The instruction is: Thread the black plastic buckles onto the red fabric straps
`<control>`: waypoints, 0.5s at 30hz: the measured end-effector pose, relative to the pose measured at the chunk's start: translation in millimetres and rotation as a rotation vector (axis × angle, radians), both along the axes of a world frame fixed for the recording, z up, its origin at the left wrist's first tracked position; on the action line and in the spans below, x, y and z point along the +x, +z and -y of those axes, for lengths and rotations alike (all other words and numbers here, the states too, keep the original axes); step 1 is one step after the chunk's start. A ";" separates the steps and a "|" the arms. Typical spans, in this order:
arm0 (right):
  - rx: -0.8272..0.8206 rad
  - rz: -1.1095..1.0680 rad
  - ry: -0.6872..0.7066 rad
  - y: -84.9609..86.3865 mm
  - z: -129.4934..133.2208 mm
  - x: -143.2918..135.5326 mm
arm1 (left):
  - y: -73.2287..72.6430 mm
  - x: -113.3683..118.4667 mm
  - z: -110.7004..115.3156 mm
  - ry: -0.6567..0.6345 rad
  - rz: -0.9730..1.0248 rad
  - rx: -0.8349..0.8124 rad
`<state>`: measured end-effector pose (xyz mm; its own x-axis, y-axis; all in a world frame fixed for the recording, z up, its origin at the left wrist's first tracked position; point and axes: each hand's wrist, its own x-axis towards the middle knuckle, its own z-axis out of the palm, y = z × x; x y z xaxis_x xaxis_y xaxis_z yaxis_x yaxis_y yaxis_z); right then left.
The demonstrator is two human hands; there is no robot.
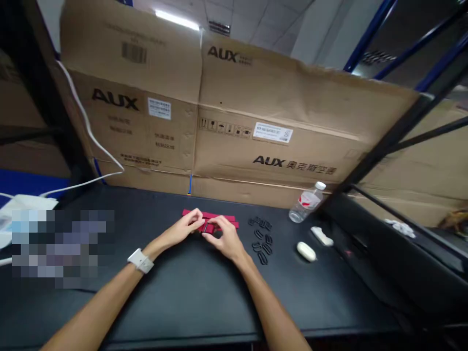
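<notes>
A red webbing strap (pixel 228 219) lies folded on the black table, with part of it raised between my hands. My left hand (pixel 185 228), wearing a pale watch on the wrist, pinches the strap's left part between thumb and fingers. Close beside it my right hand (pixel 225 238) is closed on a small black buckle (pixel 205 227) at the strap. Whether the webbing passes through the buckle is too small to tell. To the right of my right hand lie several loose black buckles (pixel 263 239) in a loose group.
A clear bottle (pixel 306 202) with a white cap stands at the back right. Nearer are a white oval case (pixel 306 251) and another white object (pixel 321 236). Cardboard sheets (pixel 234 141) wall off the back. A white cable (pixel 89 126) hangs at the left, beside a blurred patch.
</notes>
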<state>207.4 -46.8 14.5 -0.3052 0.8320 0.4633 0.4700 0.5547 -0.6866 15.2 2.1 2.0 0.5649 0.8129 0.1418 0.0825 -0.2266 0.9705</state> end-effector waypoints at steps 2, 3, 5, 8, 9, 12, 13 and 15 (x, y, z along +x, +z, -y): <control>0.001 -0.016 -0.010 0.8 0.4 0.7 | 0.7 -1.4 -1.0 -0.011 -0.080 0.047; 0.003 -0.019 -0.007 1.4 0.8 0.9 | 0.8 -1.7 -1.1 -0.022 -0.115 0.055; 0.008 -0.021 -0.003 1.9 1.5 0.9 | 0.6 -1.5 -0.6 -0.034 -0.145 0.048; 0.010 -0.023 -0.001 0.2 1.2 0.3 | -0.9 0.3 0.2 -0.035 -0.121 0.036; 0.009 -0.029 -0.002 -0.8 0.6 0.2 | -1.7 1.1 0.0 -0.033 -0.105 0.036; -0.019 -0.065 0.010 -2.6 -2.4 1.7 | -4.4 2.4 -2.8 0.005 -0.032 0.003; -0.033 -0.080 0.008 -2.6 -3.5 2.8 | -5.2 2.4 -4.2 0.037 0.002 -0.021; -0.038 -0.089 -0.015 -2.0 -5.4 5.7 | -6.2 1.7 -7.3 0.096 0.057 -0.063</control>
<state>213.2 -41.4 12.5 -0.2521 0.8534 0.4562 0.4143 0.5212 -0.7461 16.9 9.4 -4.1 0.4763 0.8714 0.1179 0.0455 -0.1583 0.9863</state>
